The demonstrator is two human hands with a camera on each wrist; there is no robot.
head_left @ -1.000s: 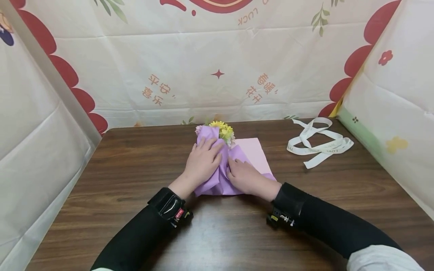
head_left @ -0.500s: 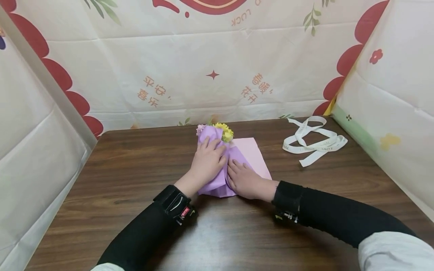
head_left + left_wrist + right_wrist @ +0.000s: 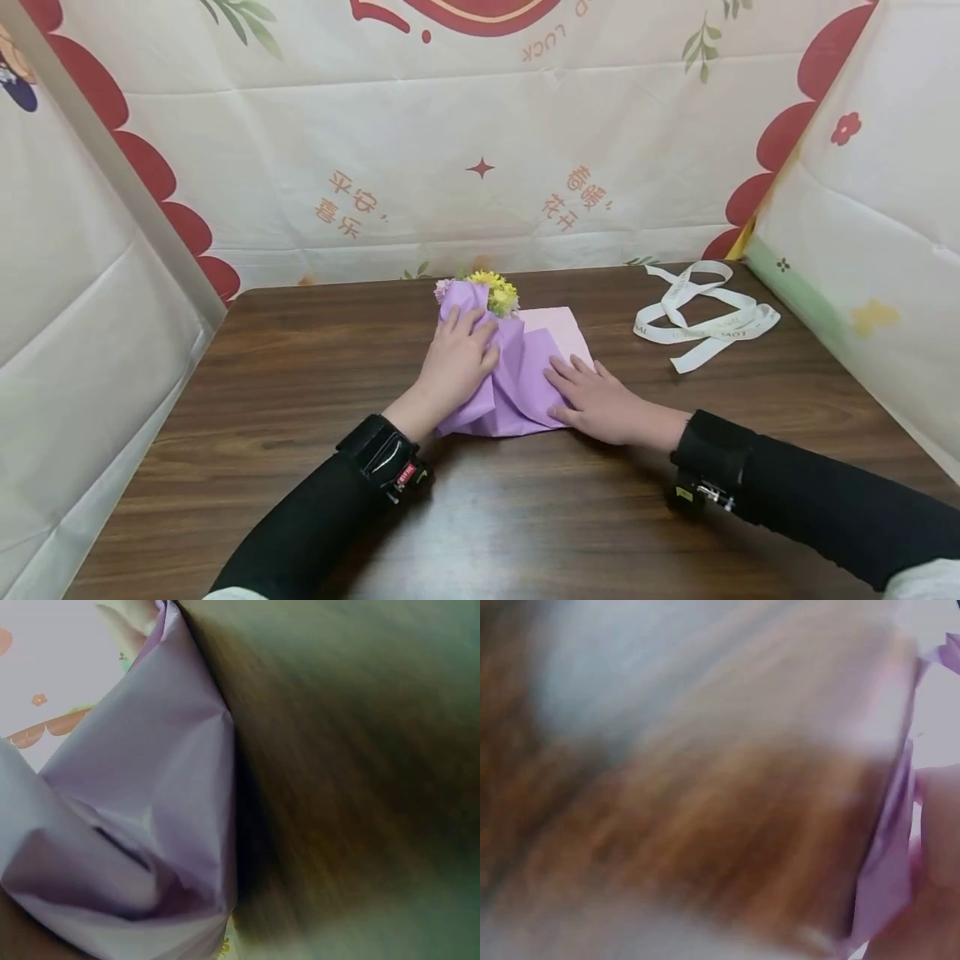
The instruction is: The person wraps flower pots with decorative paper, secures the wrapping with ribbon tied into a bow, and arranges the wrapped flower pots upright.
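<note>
A small bouquet with yellow and pale purple flowers (image 3: 501, 293) lies near the back of the table, its stems hidden in purple wrapping paper (image 3: 521, 375). My left hand (image 3: 455, 357) rests on the folded left part of the paper, fingers stretched toward the blooms. At the paper's right edge, my right hand (image 3: 600, 402) lies with fingers extended and touching it. A pale pink sheet (image 3: 561, 322) shows beneath the purple layer. In the left wrist view the wrapping paper (image 3: 161, 769) bulges in loose creases. Part of my right hand (image 3: 939, 847) appears in the blurred right wrist view.
A white printed ribbon (image 3: 708, 321) lies in loose loops at the back right of the brown wooden table (image 3: 300, 358). Printed cloth (image 3: 420, 125) hangs behind the table and along both sides.
My right hand has moved right, from the middle of the wrapping paper to its right edge. The purple right-hand part now lies spread wider. My left hand stays nearly in place.
</note>
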